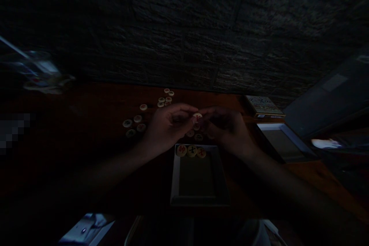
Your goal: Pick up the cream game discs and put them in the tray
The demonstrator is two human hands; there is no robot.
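Note:
Between the fingertips of my left hand and my right hand is a round xiangqi piece with a red character. Both hands pinch it from either side, above the table. Just below them stands a shallow box tray with three pieces in a row at its far edge: a red-marked piece, a dark-marked piece and another red one. A few more pieces, such as a dark-marked one, lie under my hands, partly hidden.
Several loose pieces lie scattered left of my hands and farther back. At right are a flat printed box and a second shallow tray. A stone wall closes off the back. A blurred clear container stands far left. The scene is dark.

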